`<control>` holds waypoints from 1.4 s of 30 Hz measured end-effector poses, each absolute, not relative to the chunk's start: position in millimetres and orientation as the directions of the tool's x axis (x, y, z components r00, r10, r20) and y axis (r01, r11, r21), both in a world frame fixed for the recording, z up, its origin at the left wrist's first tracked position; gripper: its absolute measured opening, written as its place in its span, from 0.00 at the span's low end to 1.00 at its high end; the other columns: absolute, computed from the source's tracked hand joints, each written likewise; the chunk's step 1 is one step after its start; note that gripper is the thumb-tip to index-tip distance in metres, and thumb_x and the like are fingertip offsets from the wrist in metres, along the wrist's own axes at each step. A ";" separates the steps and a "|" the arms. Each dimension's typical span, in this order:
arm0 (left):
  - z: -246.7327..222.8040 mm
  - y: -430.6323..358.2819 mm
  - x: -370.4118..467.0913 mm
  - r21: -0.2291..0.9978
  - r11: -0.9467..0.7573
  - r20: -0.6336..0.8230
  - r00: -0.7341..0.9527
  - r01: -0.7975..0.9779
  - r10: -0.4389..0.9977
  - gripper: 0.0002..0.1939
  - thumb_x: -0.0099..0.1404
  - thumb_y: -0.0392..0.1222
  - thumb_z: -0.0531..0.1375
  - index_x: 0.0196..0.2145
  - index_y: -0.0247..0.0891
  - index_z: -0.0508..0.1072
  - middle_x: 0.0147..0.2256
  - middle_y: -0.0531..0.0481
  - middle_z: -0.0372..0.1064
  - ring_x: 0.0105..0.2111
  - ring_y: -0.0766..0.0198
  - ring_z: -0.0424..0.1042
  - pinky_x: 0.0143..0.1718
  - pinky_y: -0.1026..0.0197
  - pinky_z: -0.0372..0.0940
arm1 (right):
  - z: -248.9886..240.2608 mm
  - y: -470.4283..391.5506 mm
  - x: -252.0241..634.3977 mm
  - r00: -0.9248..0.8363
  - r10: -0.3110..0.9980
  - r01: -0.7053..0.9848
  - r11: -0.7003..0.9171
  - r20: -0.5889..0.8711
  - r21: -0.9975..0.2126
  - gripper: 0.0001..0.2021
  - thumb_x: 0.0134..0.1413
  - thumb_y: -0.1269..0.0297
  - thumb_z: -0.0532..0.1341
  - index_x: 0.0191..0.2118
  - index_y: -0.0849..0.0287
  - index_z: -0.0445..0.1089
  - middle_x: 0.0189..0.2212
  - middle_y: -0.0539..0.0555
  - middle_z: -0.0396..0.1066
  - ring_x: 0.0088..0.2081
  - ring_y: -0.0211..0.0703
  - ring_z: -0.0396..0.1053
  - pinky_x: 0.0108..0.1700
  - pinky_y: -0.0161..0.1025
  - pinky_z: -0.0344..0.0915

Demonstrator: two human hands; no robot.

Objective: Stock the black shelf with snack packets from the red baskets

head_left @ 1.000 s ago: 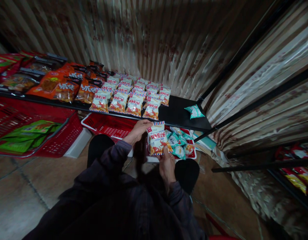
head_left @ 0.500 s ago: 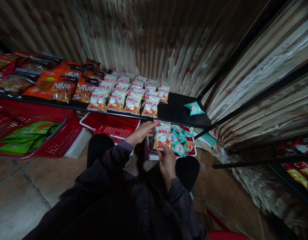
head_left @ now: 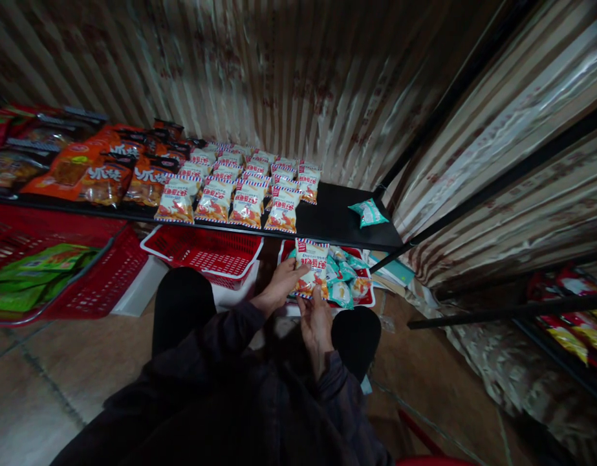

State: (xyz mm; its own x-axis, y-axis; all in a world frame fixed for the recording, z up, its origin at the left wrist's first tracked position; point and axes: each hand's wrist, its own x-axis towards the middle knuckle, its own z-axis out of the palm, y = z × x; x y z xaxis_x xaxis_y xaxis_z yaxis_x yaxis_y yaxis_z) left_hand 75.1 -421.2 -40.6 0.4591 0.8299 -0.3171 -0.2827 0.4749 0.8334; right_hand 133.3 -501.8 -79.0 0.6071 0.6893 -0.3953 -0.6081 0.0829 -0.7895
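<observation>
The grip is two-handed: the left hand pinches the left side of a white snack packet, while the right hand has its thumb over the packet's bottom edge. The packet is held just in front of the black shelf's front edge, over a red basket containing teal packets. Similar white packets stand in rows reaching that front edge; one teal packet lies near the shelf's right edge. Orange packets sit farther left.
</observation>
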 end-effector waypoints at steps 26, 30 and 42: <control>-64.4 -395.7 76.9 0.867 0.458 -0.242 0.638 -0.196 0.731 0.33 0.45 0.51 0.73 0.45 0.32 0.69 0.43 0.39 0.76 0.40 0.51 0.77 0.41 0.54 0.70 | -65.6 -434.3 237.0 0.637 0.748 -0.342 0.058 -0.186 -0.938 0.14 0.34 0.56 0.72 0.25 0.58 0.71 0.20 0.45 0.71 0.23 0.36 0.65 0.28 0.34 0.63; -69.5 -394.5 85.3 0.845 0.473 -0.260 0.581 -0.249 0.771 0.34 0.43 0.55 0.73 0.43 0.33 0.69 0.41 0.41 0.76 0.40 0.52 0.77 0.43 0.54 0.69 | -67.7 -425.4 235.0 0.659 0.729 -0.337 0.065 -0.186 -0.939 0.16 0.35 0.53 0.71 0.24 0.59 0.70 0.20 0.45 0.69 0.22 0.34 0.64 0.28 0.34 0.62; -54.8 -381.5 100.1 0.819 0.461 -0.261 0.494 -0.342 0.829 0.29 0.49 0.59 0.70 0.41 0.34 0.73 0.35 0.46 0.75 0.35 0.60 0.74 0.38 0.60 0.67 | -60.0 -396.3 248.8 0.602 0.767 -0.349 0.001 -0.223 -0.937 0.20 0.33 0.50 0.72 0.30 0.59 0.73 0.23 0.47 0.74 0.23 0.38 0.68 0.29 0.36 0.67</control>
State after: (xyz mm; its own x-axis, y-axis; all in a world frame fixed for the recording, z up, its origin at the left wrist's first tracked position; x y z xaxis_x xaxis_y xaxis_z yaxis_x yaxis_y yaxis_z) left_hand 100.1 -381.5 -54.8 0.4940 0.8295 -0.2607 -0.3418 0.4610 0.8190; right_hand 248.8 -396.3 -60.0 0.6015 0.7670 -0.2233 -0.3492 0.0010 -0.9371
